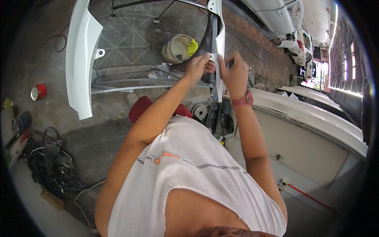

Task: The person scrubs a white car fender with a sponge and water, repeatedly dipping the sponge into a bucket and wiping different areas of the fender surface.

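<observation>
A narrow white car body panel (220, 39), probably a fender seen nearly edge-on, hangs on a metal stand ahead of me, right of centre. My left hand (199, 68) reaches its inner edge, with thumb and curled fingers pinching a small tab there. On the panel's outer side, my right hand (235, 75) is bent with its fingers closed against the surface. Something small and dark shows between those fingers, too blurred to name. A second white fender (81, 51) hangs on the left side of the stand, with neither hand near it.
A bucket (177, 49) with a yellow-green cloth (192, 47) over its rim stands inside the stand frame (150, 87). A red can (38, 92) lies far left, above a dark heap (53, 158). White car panels (308, 122) line the right; parked vehicles (276, 15) stand beyond.
</observation>
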Demonstrator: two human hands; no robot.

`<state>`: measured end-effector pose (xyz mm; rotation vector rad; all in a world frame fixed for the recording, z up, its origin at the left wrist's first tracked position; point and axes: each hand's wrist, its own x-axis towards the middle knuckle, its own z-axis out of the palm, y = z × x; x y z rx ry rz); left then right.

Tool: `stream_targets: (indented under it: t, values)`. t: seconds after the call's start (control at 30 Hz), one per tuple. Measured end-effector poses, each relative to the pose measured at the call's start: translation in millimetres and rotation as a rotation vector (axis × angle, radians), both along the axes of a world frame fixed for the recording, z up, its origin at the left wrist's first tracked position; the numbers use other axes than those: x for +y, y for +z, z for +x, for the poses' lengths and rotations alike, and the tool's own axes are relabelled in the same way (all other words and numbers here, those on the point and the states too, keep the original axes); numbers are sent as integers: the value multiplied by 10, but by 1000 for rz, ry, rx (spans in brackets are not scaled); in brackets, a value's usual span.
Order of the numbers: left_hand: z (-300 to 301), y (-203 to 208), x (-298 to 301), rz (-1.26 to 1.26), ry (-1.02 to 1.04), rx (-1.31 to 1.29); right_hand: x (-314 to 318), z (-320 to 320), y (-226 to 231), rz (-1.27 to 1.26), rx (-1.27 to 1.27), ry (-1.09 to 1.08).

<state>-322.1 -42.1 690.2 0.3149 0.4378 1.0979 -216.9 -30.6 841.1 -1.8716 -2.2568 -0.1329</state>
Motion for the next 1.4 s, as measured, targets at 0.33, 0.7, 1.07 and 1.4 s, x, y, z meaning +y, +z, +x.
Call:
stream_targets:
  t: [0.33, 0.7, 1.07, 1.4]
  values:
    - [-59, 88, -9, -12, 20, -31, 261, -48, 17, -134, 299, -77]
    - [-25, 54, -39, -60, 12, -29, 350, -319, -21, -127, 284, -184]
    - [2, 34, -15, -12, 25, 35, 416, -131, -82, -176, 510, -221]
    - [-44, 80, -13, -24, 5, 40, 997, 260, 120, -173, 1462, -336]
